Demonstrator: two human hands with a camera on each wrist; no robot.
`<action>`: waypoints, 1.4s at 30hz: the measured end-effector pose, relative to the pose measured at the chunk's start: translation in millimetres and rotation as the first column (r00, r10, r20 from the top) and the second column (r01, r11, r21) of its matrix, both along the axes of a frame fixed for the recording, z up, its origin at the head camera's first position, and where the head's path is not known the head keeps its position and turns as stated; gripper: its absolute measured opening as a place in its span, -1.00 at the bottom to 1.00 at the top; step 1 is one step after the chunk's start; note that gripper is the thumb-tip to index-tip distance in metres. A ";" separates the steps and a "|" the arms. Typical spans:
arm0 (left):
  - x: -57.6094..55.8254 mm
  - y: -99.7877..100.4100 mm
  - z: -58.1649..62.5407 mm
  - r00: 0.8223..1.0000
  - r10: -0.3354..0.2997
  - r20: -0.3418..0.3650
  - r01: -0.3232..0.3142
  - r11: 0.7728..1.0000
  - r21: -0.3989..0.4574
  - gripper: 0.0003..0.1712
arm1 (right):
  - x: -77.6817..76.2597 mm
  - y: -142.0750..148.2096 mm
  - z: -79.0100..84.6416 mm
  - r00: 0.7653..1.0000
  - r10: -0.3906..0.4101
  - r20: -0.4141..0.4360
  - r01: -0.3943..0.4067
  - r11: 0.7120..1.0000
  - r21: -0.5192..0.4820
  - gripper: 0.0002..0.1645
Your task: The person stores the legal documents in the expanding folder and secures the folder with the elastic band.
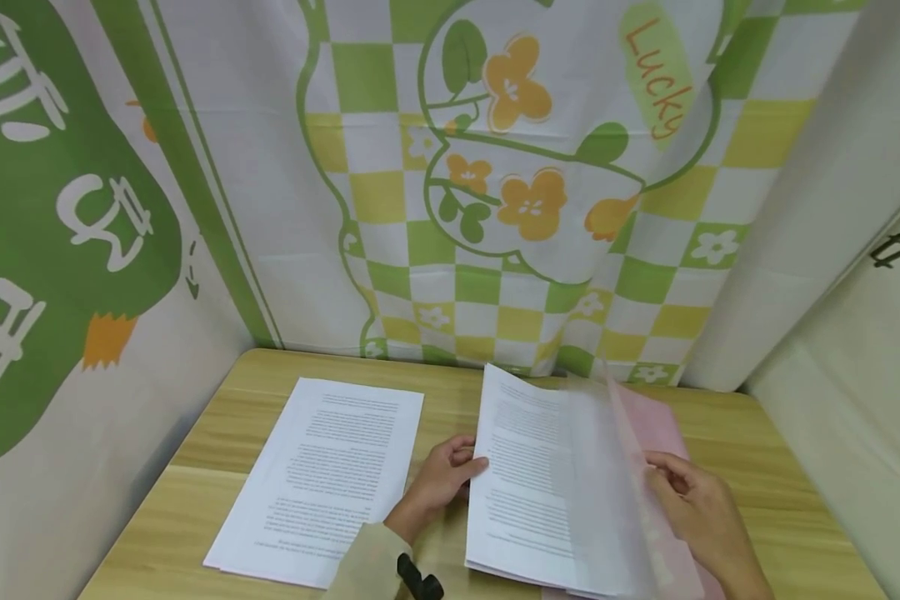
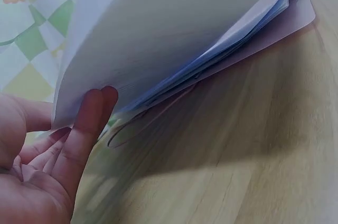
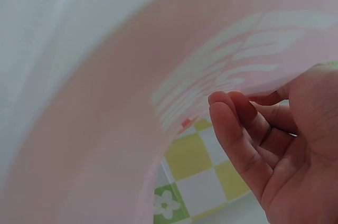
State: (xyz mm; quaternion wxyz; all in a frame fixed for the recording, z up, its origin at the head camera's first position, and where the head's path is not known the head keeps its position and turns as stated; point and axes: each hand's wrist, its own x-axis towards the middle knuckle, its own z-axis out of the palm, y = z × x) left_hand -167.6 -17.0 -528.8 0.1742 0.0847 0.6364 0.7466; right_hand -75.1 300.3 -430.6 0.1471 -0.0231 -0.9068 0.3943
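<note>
My left hand (image 1: 441, 477) pinches the left edge of printed sheets (image 1: 527, 467) between thumb and fingers. In the left wrist view those sheets are lifted and bent, with more layers beneath them. A translucent sleeve (image 1: 598, 467) covers the right part of the print. It belongs to a pink folder (image 1: 663, 421) lying spread on the table. My right hand (image 1: 699, 510) pinches the edge of the folder's raised pink cover (image 3: 121, 102), which curves upward in the right wrist view. A thin elastic loop (image 2: 124, 138) hangs from the folder near my left fingers.
A stack of printed paper (image 1: 330, 467) lies on the wooden table (image 1: 202, 454) to the left of my left hand. Behind the table hangs a green and yellow checked curtain (image 1: 375, 200), close to its back edge. White fabric stands along both sides.
</note>
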 end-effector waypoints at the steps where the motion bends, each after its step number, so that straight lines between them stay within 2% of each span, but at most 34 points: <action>1: 0.1 0.3 0.1 1.000 -0.002 0.008 0.002 1.000 0.005 -0.58 | -0.2 0.2 -0.1 1.000 0.001 -0.002 -0.001 1.000 -0.002 -0.73; 12: -0.1 -6.8 0.8 0.999 -0.033 0.036 0.032 0.999 0.003 -0.52 | -0.8 0.9 1.9 1.000 0.005 -0.007 -0.005 1.000 0.020 -0.72; 18: -0.2 -9.9 1.2 0.996 -0.078 0.046 0.077 0.997 0.023 -0.48 | 0.8 1.3 3.8 0.999 0.004 0.043 -0.004 1.000 0.004 -0.69; 30: -0.6 -19.8 12.5 0.997 -0.059 0.046 0.059 0.998 0.001 -0.43 | -1.1 3.3 1.1 1.000 0.008 0.004 -0.008 0.999 0.036 -0.71; 35: -3.4 -15.5 8.2 0.997 -0.056 0.048 0.055 0.998 0.013 -0.45 | -1.2 3.3 1.5 1.000 0.007 0.008 -0.007 0.999 0.045 -0.71; 42: -1.7 -2.6 5.3 0.996 -0.056 0.063 0.056 0.998 0.014 -0.46 | 1.1 1.5 2.1 1.000 0.013 0.004 -0.013 1.000 0.027 -0.72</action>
